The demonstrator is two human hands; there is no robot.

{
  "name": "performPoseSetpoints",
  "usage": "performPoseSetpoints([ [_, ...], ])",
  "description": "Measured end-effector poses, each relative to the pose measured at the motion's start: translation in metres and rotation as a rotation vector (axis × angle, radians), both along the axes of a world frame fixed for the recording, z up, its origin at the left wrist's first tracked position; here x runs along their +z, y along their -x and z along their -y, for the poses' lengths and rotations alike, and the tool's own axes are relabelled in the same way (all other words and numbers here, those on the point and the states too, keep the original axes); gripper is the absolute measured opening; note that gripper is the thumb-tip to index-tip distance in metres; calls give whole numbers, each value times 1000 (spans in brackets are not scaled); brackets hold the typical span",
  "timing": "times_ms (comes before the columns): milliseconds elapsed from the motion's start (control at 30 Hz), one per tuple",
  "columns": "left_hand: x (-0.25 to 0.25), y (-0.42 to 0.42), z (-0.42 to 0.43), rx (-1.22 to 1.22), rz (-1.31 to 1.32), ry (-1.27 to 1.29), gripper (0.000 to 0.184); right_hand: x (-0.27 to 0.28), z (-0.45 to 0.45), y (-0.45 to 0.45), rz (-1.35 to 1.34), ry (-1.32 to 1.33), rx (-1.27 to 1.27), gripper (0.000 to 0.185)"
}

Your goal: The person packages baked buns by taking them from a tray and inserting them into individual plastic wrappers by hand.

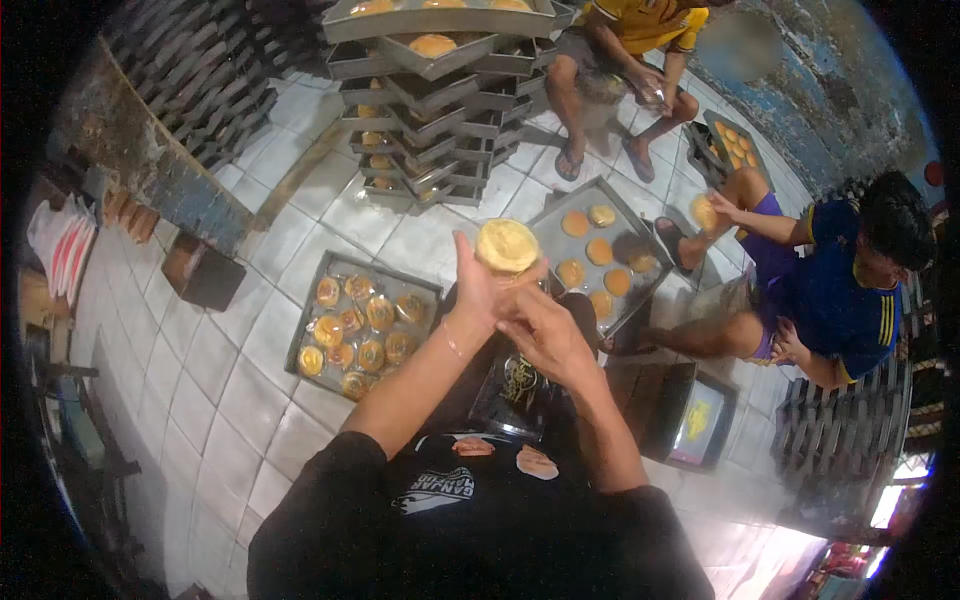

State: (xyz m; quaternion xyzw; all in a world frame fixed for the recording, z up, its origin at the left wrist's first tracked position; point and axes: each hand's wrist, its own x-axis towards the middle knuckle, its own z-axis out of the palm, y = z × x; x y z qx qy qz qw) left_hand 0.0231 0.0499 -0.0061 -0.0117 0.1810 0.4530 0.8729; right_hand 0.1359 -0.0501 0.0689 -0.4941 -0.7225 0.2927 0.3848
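Pale floor tiles carry two bun trays and a tall tray stack.

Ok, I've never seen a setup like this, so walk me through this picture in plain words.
There is no machine here. The camera sits on a person's head and looks forward and down, so the black shirt and two bare arms are the wearer's own. The left hand holds up a round bun, thumb spread. The right hand is close against it; whether it helps bear the bun, I can't tell. On the tiled floor lie a left tray and a right tray, both with buns, and beyond them rises a stack of trays. Two other people sit nearby, one in yellow, one in dark blue.
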Motion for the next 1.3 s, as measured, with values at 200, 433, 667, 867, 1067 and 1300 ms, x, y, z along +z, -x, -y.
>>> performPoseSetpoints([
  [200, -10, 9, -10, 0, -137, -125, 70, 27, 28, 8, -578, 484, 672, 19],
  [433, 6, 43, -5, 143, -61, -46, 64, -9, 13, 11, -491, 322, -34, 12],
  [667, -19, 29, -14, 90, -202, 2, 62, 9, 37, 9, -801, 608, 829, 27],
  [867, -16, 42, -10, 173, -180, -97, 62, 6, 16, 12, -383, 370, -160, 10],
  [1067, -10, 21, -4, 185, -329, -19, 61, -2, 29, 7, -435, 349, 358, 20],
  [1300, 40, 47, 49, -165, -176, -39, 55, -9, 25, 2, 137, -323, -338, 40],
])
